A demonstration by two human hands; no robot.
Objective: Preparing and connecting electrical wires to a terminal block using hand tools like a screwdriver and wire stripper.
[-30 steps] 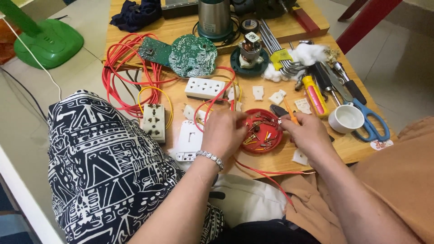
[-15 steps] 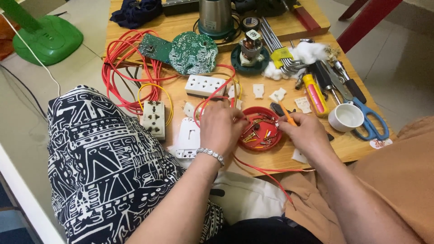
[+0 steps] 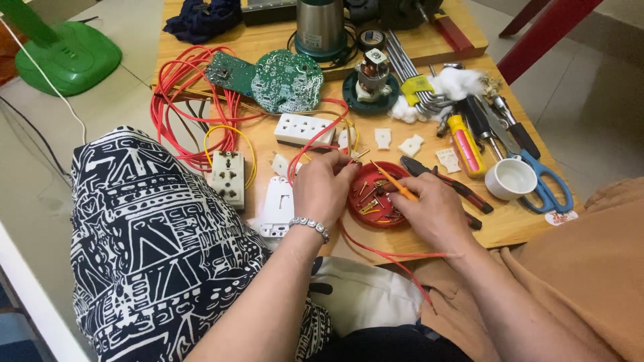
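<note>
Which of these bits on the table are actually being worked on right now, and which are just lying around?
In use:
left hand steadying the red round socket base
right hand holding an orange-handled screwdriver in it
red wire running from it

Lying about:
blue scissors
white cup
green circuit board
white socket strip
pliers

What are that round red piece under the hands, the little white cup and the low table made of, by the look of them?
The round red piece looks like moulded plastic, an even glossy red, with small brass-coloured metal parts inside. The white cup has a smooth, thick rim; glazed ceramic or plastic, I cannot tell which. The table looks like light wood or laminate, with faint grain showing.
</note>
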